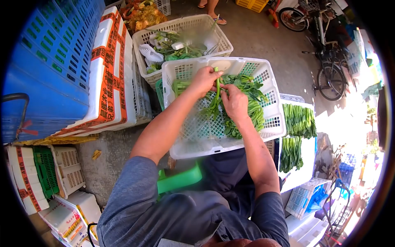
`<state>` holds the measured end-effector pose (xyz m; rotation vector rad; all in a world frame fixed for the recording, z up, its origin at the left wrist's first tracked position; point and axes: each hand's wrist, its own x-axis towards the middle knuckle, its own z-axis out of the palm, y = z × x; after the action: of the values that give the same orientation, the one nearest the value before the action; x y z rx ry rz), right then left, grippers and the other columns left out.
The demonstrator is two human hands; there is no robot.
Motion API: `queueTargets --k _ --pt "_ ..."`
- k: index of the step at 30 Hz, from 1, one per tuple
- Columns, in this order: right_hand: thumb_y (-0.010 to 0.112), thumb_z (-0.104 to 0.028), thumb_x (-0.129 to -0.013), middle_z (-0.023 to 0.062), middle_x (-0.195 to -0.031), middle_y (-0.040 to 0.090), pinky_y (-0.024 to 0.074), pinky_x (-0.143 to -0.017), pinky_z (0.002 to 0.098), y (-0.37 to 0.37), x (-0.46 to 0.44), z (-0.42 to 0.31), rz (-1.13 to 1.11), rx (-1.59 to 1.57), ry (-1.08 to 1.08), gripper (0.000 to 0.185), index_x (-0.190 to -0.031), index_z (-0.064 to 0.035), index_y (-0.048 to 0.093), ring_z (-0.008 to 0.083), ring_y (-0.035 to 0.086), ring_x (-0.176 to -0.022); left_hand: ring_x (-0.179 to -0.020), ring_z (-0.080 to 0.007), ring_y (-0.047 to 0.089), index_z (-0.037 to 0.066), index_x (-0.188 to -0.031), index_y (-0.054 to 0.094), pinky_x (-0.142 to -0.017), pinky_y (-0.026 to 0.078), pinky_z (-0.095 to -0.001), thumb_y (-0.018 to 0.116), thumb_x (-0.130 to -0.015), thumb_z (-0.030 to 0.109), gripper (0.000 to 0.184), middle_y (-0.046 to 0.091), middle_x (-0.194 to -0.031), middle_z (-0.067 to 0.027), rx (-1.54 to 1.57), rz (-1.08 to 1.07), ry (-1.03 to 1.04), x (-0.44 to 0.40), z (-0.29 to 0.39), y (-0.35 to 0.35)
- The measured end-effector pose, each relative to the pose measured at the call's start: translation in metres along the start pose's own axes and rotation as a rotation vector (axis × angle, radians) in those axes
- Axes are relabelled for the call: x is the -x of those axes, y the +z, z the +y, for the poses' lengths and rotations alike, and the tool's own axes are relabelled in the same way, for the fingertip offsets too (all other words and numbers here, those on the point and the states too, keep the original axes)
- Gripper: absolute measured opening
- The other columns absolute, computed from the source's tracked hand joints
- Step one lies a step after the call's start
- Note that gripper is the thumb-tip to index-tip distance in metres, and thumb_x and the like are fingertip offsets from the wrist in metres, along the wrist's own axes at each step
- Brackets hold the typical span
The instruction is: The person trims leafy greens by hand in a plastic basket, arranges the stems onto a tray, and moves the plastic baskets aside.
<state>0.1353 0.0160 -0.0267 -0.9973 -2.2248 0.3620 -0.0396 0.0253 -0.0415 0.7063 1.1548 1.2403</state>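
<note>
My left hand [204, 81] and my right hand [235, 101] are close together over a white plastic crate [185, 150]. Between them stands a green leafy vegetable stalk [217, 88], pinched by the fingers of my left hand near its top. The fingertips of my right hand are closed at the side of the same stalk; part of the grip is hidden. Bunches of leafy greens [256, 113] lie in the right part of the crate, and some loose stems [180, 86] lie at its left under my wrist.
Behind is another crate [224, 45] of vegetable scraps and a white net. Bundled greens [298, 120] lie on a surface at right. Blue crates [53, 61] and taped foam boxes [108, 70] stack up at left. A person's foot [219, 19] and bicycles [329, 78] are farther back.
</note>
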Motion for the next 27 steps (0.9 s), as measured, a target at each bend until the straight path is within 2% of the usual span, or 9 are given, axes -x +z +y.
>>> queueTargets --k 4,7,10,13,16,17,20,21,27 --pt "0.069 -0.012 -0.086 0.0135 -0.080 0.067 0.0529 -0.059 0.0437 0.001 -0.001 -0.003 0.039 0.099 -0.065 0.011 -0.096 -0.0095 0.068 0.0332 0.067 -0.068 -0.078 -0.0209 0.068 0.001 -0.112 0.062 -0.059 0.057 -0.0347 0.065 -0.098 0.024 0.027 0.066 -0.096 -0.0085 -0.027 0.001 0.016 -0.001 -0.002 -0.001" --pt "0.068 -0.013 -0.088 0.0157 -0.079 0.068 0.0522 -0.059 0.0423 0.002 -0.001 -0.001 0.049 0.030 -0.067 0.009 -0.095 -0.0076 0.069 0.0346 0.067 -0.068 -0.078 -0.0211 0.068 0.000 -0.111 0.062 -0.060 0.057 -0.0351 0.065 -0.098 0.024 0.027 0.066 -0.096 -0.0086 -0.039 0.002 0.013 -0.001 -0.002 0.000" --pt "0.066 -0.016 -0.090 0.0164 -0.074 0.067 0.0503 -0.058 0.0398 0.003 -0.003 -0.003 -0.028 -0.182 0.282 0.011 -0.094 -0.0055 0.069 0.0323 0.066 -0.064 -0.078 -0.0224 0.070 0.000 -0.110 0.061 -0.060 0.058 -0.0371 0.065 -0.098 0.024 0.027 0.066 -0.097 -0.0100 -0.055 0.017 0.013 -0.001 -0.002 0.000" --pt "0.065 -0.018 -0.091 0.0167 -0.070 0.066 0.0486 -0.059 0.0384 -0.012 -0.003 -0.006 -0.021 -0.340 0.365 0.016 -0.094 -0.0036 0.069 0.0287 0.064 -0.062 -0.078 -0.0246 0.071 -0.001 -0.109 0.058 -0.061 0.060 -0.0394 0.066 -0.098 0.024 0.028 0.067 -0.097 -0.0124 0.013 0.031 0.003 -0.003 -0.001 -0.002" --pt "0.065 -0.018 -0.091 0.0150 -0.069 0.065 0.0483 -0.060 0.0381 -0.023 0.009 -0.003 -0.236 -0.323 0.350 0.016 -0.095 -0.0027 0.070 0.0254 0.062 -0.060 -0.079 -0.0268 0.072 -0.001 -0.109 0.055 -0.061 0.061 -0.0407 0.066 -0.098 0.023 0.029 0.067 -0.097 -0.0142 0.050 0.066 0.007 -0.003 0.000 -0.003" --pt "0.065 -0.018 -0.091 0.0173 -0.073 0.067 0.0502 -0.063 0.0399 -0.027 0.012 -0.005 -0.345 -0.306 0.386 0.017 -0.096 -0.0021 0.070 0.0301 0.066 -0.064 -0.079 -0.0272 0.072 -0.001 -0.109 0.054 -0.061 0.061 -0.0408 0.066 -0.098 0.023 0.029 0.067 -0.097 -0.0145 0.056 0.070 0.010 -0.005 -0.001 -0.004" --pt "0.066 -0.019 -0.091 0.0191 -0.075 0.068 0.0520 -0.066 0.0428 -0.023 0.019 -0.011 -0.291 -0.288 0.312 0.018 -0.097 -0.0024 0.070 0.0357 0.068 -0.070 -0.079 -0.0278 0.072 0.000 -0.108 0.054 -0.061 0.062 -0.0408 0.066 -0.098 0.023 0.028 0.067 -0.098 -0.0146 0.072 0.076 0.024 -0.006 -0.002 -0.005" --pt "0.067 -0.020 -0.090 0.0214 -0.077 0.068 0.0527 -0.068 0.0459 -0.028 0.015 -0.020 -0.336 -0.219 0.331 0.020 -0.098 -0.0019 0.069 0.0404 0.068 -0.075 -0.079 -0.0279 0.072 0.000 -0.107 0.054 -0.061 0.062 -0.0408 0.066 -0.098 0.023 0.027 0.067 -0.098 -0.0145 0.075 0.078 0.029 -0.005 -0.002 -0.006" --pt "0.064 -0.019 -0.091 0.0237 -0.077 0.068 0.0528 -0.070 0.0486 -0.010 0.014 -0.010 -0.335 -0.135 0.276 0.019 -0.097 -0.0013 0.068 0.0427 0.068 -0.075 -0.079 -0.0273 0.072 0.001 -0.105 0.053 -0.061 0.062 -0.0399 0.067 -0.097 0.022 0.027 0.066 -0.099 -0.0140 0.064 0.100 0.029 -0.002 0.002 -0.004"
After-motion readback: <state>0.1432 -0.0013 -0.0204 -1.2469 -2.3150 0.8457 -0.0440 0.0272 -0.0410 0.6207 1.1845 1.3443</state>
